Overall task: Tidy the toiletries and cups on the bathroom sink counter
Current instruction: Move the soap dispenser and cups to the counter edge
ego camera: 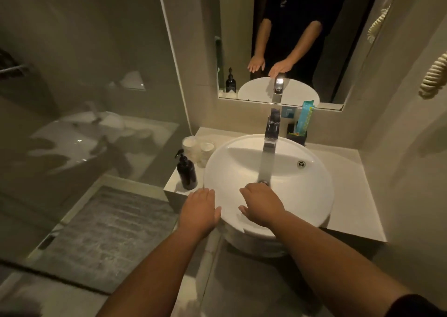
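Both hands hung over the white basin at the lower middle of the frame, holding nothing. The left hand had its fingers straight and together over the basin's left rim; the right hand drooped loosely, fingers relaxed, just in front of the stream running from the tap.

The toiletries stood on the bench left of the basin. The dark pump bottle stood upright near the front left corner, close to the left hand. It looked rigid and smooth, probably fairly heavy if full and slippery to wet skin, so a wrap round its body below the shoulder would serve better than lifting by the pump head. Behind it, the clear cups stood close together, seemingly light and thin-walled, easy to tip or crush; a gentle hold round the sides seemed right. At upper right of the basin a dark holder kept a blue-green packet upright, likely soft and light.
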`<state>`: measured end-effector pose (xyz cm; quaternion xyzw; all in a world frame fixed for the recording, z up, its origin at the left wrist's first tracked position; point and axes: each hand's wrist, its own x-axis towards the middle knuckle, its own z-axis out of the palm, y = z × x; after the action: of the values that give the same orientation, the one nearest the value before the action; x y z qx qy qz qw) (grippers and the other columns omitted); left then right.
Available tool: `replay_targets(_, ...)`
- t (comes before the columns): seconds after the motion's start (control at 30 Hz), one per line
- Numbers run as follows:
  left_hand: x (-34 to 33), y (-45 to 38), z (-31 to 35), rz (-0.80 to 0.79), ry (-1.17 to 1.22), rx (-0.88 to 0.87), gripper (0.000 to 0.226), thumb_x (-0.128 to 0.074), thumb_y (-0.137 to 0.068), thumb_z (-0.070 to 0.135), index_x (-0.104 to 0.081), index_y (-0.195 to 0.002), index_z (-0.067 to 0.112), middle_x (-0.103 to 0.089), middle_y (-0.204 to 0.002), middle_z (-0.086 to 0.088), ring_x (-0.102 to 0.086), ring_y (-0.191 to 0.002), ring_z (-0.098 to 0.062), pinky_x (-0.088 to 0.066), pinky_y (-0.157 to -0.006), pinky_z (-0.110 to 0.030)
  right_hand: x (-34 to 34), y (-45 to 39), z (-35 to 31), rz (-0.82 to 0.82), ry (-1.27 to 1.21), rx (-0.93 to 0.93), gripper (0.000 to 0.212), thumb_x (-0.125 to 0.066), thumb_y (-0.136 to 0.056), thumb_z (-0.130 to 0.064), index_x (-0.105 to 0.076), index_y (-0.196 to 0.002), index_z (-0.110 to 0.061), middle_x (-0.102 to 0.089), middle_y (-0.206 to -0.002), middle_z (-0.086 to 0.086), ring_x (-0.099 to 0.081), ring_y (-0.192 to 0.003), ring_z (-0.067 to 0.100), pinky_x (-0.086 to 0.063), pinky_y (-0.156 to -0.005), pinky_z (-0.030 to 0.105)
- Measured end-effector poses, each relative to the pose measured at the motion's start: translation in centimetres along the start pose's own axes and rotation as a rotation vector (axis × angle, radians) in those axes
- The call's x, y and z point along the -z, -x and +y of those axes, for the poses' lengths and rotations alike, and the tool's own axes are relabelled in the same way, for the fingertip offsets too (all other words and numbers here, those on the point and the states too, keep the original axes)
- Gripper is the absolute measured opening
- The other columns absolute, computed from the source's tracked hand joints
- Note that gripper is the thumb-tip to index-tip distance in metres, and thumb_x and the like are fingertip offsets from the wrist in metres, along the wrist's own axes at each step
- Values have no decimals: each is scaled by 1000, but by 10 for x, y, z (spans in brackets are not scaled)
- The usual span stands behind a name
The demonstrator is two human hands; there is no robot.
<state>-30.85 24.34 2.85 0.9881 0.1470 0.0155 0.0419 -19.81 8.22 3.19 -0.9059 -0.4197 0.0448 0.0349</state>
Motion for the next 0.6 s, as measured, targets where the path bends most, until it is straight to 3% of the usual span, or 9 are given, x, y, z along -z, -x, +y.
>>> replay_targets(0.17,1,3,-60,-20,4,47,53,-41,-95,44,-39,-138,12,-46,-140,-8,-41,-129,-25,-27,-112,-38,-11,-42,-50,-15,-19,51,47,-53,-92,-44,-54,-128,-14,-61,-126,7,-56,-112,28,-44,-101,37)
replay_targets(0.47,-5,-40,-145,-16,82,33,47,-49,-91,39,-46,-128,11,-55,-128,-9,-48,-119,-25,-35,-102,-37,-18,-118,-110,-54,-139,-63,49,-57,-91,-44,-51,-131,-15,-61,-127,8,-56,-115,28,-46,-99,38)
replay_targets(0.6,-8,-61,-161,-62,174,62,58,-52,-93,41,-38,-139,9,-49,-139,-11,-44,-128,-27,-33,-106,-37,-17,-143,-115,-64,-220,-139,57,-59,-91,-43,-43,-139,-17,-57,-136,8,-56,-120,29,-44,-102,38)
